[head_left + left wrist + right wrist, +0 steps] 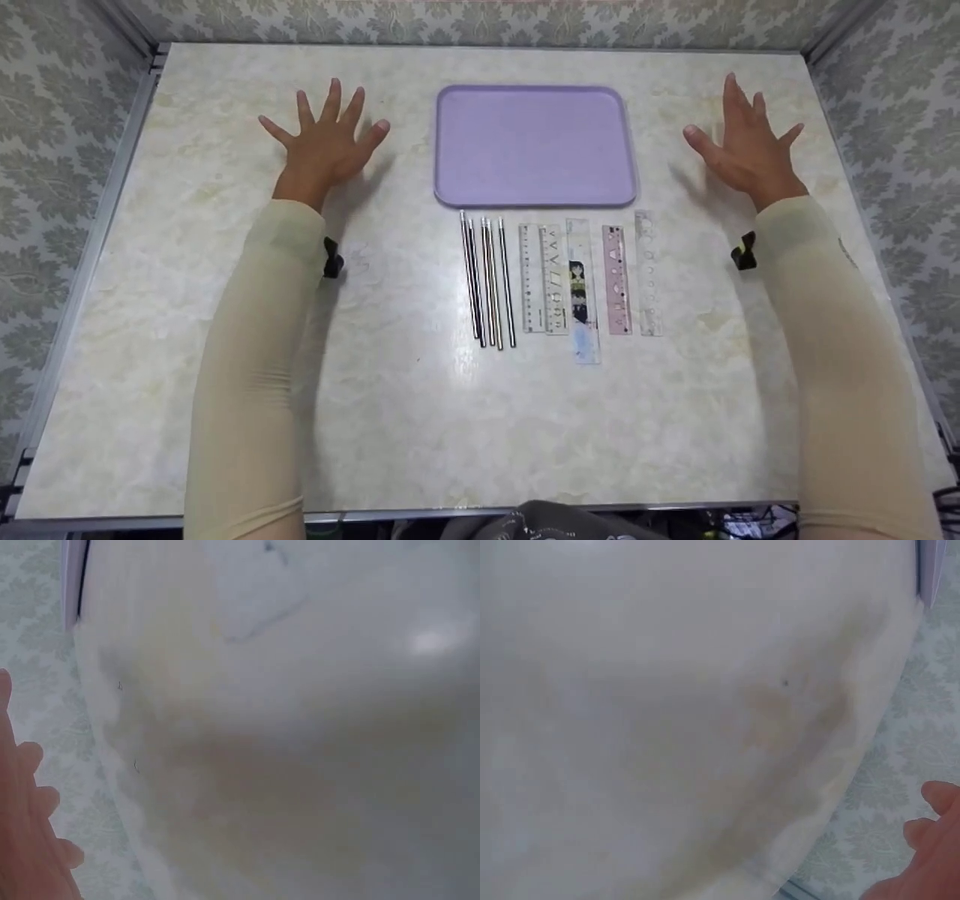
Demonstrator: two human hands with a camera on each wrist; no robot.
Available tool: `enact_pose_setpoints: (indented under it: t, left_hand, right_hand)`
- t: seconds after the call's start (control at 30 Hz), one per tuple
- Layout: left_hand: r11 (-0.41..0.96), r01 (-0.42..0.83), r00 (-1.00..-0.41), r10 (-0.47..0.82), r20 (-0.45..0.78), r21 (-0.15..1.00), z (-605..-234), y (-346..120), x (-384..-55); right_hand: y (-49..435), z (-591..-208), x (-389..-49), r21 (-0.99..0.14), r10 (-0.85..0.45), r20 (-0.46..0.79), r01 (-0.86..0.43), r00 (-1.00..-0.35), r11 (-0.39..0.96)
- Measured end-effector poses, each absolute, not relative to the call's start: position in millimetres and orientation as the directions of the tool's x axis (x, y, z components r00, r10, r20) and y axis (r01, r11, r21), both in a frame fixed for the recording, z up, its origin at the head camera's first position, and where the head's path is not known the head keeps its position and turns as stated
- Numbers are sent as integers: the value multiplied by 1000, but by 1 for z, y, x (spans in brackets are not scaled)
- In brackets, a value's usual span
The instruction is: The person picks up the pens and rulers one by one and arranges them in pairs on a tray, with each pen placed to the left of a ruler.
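My left hand (322, 150) is held over the table left of a purple tray (535, 146), its fingers spread and nothing in it. On the tray's other side, my right hand (754, 154) also has its fingers extended and holds nothing. Below the tray's near edge lie several slim striped pencils (491, 292), side by side. To their right is a row of rulers: two clear ones, the nearer to the pencils a clear ruler (531, 277), then a ruler with cartoon figures (579, 300), a pink ruler (615, 281) and another clear ruler (649, 277) with round holes.
The marbled white table (420, 435) has patterned wallpaper panels (487, 22) behind it and at both sides. Metal framing runs along its edges. Cables (757, 521) show under the near right edge, and a dark garment (547, 521) is at the near edge.
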State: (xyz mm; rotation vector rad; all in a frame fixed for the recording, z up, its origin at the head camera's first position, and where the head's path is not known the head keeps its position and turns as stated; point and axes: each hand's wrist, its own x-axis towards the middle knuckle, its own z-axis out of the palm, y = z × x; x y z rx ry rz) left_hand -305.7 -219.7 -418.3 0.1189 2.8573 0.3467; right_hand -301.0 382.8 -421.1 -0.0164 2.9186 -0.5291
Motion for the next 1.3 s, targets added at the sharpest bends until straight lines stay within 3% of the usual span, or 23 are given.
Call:
enact_pose_setpoints:
  t: [0.23,0.57,1.03,1.3]
  left_hand:
    - [965,48,-943,129,-308,257,-416,-211,-296]
    - [953,82,-934,175,-310,291,-413,-186,-279]
    - [844,57,-932,237,-275,533,-416,-146,-264]
    - [825,43,-946,215,-243,564,-425,-127,-263]
  right_hand:
    - [375,-423,-292,-349,-58,-202,16,-978,937]
    - [350,-424,-276,-359,-98,-132,-45,-986,932]
    - [288,-415,-231,-323,-203,9,-195,-979,926]
    - [243,-417,-202,-293,-298,69,-305,-952,906]
